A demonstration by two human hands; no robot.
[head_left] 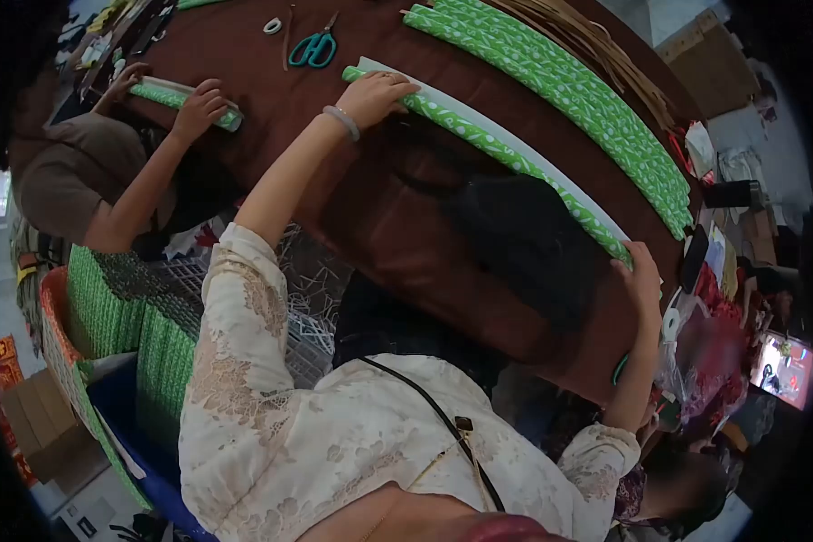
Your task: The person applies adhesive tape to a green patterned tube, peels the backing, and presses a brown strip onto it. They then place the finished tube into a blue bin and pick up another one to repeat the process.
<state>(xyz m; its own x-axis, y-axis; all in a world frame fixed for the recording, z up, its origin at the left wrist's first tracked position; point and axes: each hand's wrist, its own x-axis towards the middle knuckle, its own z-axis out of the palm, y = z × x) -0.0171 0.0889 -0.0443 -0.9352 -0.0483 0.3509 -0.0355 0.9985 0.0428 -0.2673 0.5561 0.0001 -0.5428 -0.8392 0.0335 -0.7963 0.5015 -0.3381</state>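
Observation:
A long green roll of patterned wrapping paper [506,155] lies across the brown tabletop, with a strip of white underside [465,110] along its far edge. My left hand [378,98] curls over the roll near its left end, fingers bent and pressed down on it. At the opposite end, my right hand [640,269] grips the paper between thumb and fingers, partly hidden by the angle. Beyond the roll lies a wide row of finished-looking green patterned rolls or sheets [560,99].
Teal-handled scissors [313,50] and a white ring [273,26] lie at the back. A co-worker [108,176] at left holds a short green roll [181,99]. Brown strips [596,50] border the far edge. A bin [59,312] holds many green rolls [108,307].

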